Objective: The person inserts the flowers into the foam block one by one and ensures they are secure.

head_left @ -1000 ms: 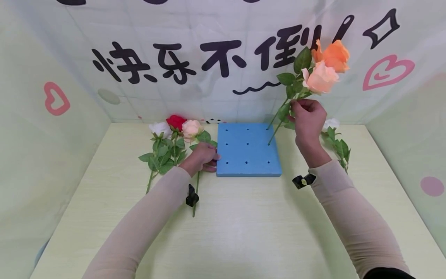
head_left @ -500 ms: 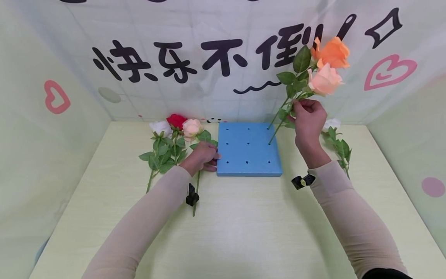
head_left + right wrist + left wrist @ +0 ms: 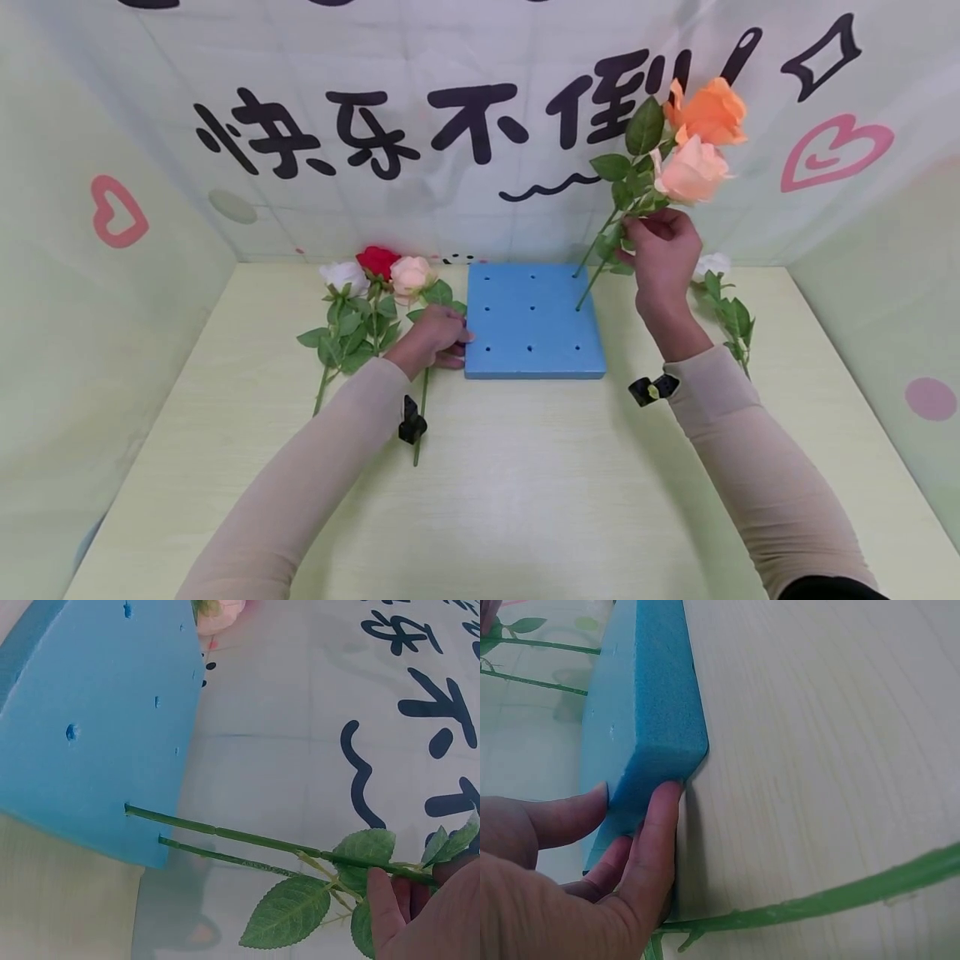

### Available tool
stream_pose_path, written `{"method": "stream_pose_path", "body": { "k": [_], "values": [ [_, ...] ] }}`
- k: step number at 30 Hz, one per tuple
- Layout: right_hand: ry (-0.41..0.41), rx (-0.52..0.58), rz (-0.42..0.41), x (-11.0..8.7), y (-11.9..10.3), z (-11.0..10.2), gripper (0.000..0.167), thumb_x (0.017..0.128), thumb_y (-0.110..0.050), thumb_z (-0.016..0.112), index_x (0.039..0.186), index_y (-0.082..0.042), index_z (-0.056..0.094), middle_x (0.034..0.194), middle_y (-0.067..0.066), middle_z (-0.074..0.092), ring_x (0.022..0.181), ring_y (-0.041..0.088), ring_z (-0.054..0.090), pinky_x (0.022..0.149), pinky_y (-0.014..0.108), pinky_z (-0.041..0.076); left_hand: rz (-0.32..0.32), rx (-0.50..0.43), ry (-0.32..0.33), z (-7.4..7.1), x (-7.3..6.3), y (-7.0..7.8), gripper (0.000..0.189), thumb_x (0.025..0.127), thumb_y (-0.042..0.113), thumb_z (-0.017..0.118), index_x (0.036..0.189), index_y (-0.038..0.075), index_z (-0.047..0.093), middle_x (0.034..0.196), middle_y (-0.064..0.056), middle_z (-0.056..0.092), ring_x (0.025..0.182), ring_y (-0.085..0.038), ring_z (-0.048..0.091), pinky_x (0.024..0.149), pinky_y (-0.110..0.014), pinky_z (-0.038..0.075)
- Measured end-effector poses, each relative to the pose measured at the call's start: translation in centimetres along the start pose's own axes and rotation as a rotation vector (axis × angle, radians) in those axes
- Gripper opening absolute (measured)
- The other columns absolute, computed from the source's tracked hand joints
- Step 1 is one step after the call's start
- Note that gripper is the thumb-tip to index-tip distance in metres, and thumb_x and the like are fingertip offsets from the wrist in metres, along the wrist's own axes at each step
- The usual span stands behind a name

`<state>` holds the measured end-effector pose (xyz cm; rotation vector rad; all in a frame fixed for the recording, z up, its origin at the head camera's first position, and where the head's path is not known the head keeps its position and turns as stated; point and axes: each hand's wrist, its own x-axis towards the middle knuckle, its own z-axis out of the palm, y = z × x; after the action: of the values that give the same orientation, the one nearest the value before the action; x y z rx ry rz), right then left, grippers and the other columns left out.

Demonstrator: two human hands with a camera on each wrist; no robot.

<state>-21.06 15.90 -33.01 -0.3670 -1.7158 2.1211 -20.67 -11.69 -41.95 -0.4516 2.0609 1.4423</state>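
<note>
A blue foam board (image 3: 510, 329) with rows of small holes lies on the table. At its left edge my left hand (image 3: 437, 337) grips the side, thumb (image 3: 574, 817) on the top face and fingertips (image 3: 664, 810) along the side. My right hand (image 3: 667, 254) pinches the stem of a pink rose (image 3: 692, 169) just below its bloom. That stem (image 3: 217, 831) enters a hole in the right column, middle row. Behind it an orange rose (image 3: 711, 112) leans right, its stem (image 3: 225, 859) in the far right hole. Leaves partly cover both stems near my right fingers.
Left of the board lie a white rose (image 3: 345, 279), a red rose (image 3: 378, 260) and a light pink rose (image 3: 412, 277), whose stem passes under my left hand. Another white rose (image 3: 712, 265) lies right of my right hand. A printed backdrop (image 3: 375, 208) stands behind the table.
The pink bloom sways slightly right, then back left. Both hands keep their holds, and the board stays in place.
</note>
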Motion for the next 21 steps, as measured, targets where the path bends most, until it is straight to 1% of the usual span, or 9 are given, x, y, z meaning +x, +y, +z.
{"method": "stream_pose_path", "body": {
  "k": [4, 8, 11, 16, 21],
  "values": [
    [0.005, 0.009, -0.001, 0.05, 0.01, 0.02, 0.017, 0.088, -0.003, 0.065, 0.101, -0.010, 0.056, 0.096, 0.007, 0.063, 0.076, 0.016, 0.063, 0.058, 0.028, 0.059, 0.000, 0.001, -0.004, -0.02, -0.01, 0.07, 0.035, 0.094, 0.003, 0.062, 0.127, 0.003, 0.053, 0.096, -0.014, 0.055, 0.076, -0.023, 0.057, 0.070, -0.037, 0.061],
    [0.006, 0.007, -0.013, 0.15, 0.07, 0.04, 0.015, 0.088, -0.001, 0.062, 0.101, -0.008, 0.058, 0.090, 0.005, 0.063, 0.076, 0.016, 0.061, 0.056, 0.028, 0.058, -0.005, -0.004, -0.005, -0.07, 0.00, 0.09, 0.036, 0.094, 0.003, 0.062, 0.129, 0.004, 0.053, 0.097, -0.014, 0.055, 0.076, -0.023, 0.057, 0.070, -0.037, 0.061],
    [-0.003, 0.011, -0.034, 0.17, 0.15, 0.02, 0.015, 0.088, -0.001, 0.064, 0.100, -0.008, 0.058, 0.087, 0.004, 0.064, 0.076, 0.016, 0.062, 0.055, 0.027, 0.058, -0.010, -0.008, -0.003, -0.11, 0.03, 0.09, 0.036, 0.094, 0.003, 0.062, 0.129, 0.004, 0.053, 0.097, -0.014, 0.056, 0.076, -0.023, 0.058, 0.070, -0.037, 0.061],
    [-0.017, 0.024, -0.064, 0.07, 0.28, -0.08, 0.017, 0.086, -0.002, 0.070, 0.097, -0.008, 0.058, 0.086, 0.004, 0.063, 0.075, 0.015, 0.065, 0.055, 0.025, 0.058, -0.018, -0.014, 0.000, -0.12, 0.06, 0.04, 0.037, 0.093, 0.003, 0.062, 0.130, 0.005, 0.053, 0.096, -0.014, 0.056, 0.076, -0.023, 0.058, 0.070, -0.037, 0.061],
    [-0.010, 0.030, -0.092, -0.02, 0.43, -0.12, 0.014, 0.085, -0.001, 0.071, 0.089, -0.007, 0.059, 0.082, 0.005, 0.063, 0.075, 0.016, 0.066, 0.055, 0.025, 0.058, -0.007, -0.014, 0.000, -0.03, 0.13, -0.06, 0.037, 0.093, 0.003, 0.062, 0.129, 0.004, 0.053, 0.096, -0.014, 0.055, 0.076, -0.023, 0.058, 0.070, -0.037, 0.061]
  ]
}}
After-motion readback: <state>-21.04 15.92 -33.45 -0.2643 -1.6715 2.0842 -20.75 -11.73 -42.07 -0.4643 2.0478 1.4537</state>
